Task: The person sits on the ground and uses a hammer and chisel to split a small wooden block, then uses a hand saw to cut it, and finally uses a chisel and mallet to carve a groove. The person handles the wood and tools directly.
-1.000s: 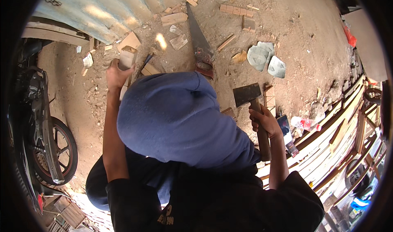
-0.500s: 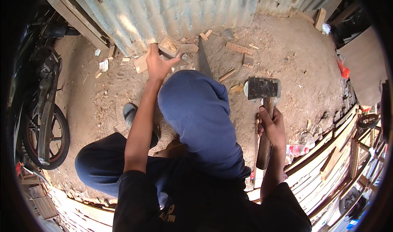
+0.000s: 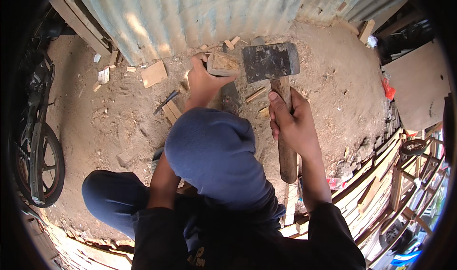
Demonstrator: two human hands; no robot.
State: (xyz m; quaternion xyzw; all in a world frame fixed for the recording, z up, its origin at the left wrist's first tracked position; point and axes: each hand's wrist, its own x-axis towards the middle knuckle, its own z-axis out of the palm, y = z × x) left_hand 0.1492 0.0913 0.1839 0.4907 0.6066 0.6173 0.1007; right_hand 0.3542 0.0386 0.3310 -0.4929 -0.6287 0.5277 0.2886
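My left hand (image 3: 200, 84) grips a squared wooden block (image 3: 223, 64) beyond my raised knee, its cut end facing up. In my right hand (image 3: 296, 122) is a mallet (image 3: 270, 63) with a worn black head, its wooden handle wrapped by my fingers. The mallet's head hangs just right of the block, apart from it in the picture. Partly behind the block and my knee, a dark saw blade (image 3: 230, 96) lies on the ground. To the left of my left wrist is a slim dark tool (image 3: 166, 102), beside a strip of wood (image 3: 171, 112).
A corrugated metal sheet (image 3: 190, 17) walls off the far side. On the dirt floor lie a flat wood piece (image 3: 154, 74) and several offcuts. A motorcycle (image 3: 40, 155) stands at left. Stacked planks (image 3: 362, 208) and a board (image 3: 421, 89) line the right.
The mallet has risen up and leftward, close to the block. My left hand and the block have shifted right in view, and the slim dark tool now shows beside my wrist.
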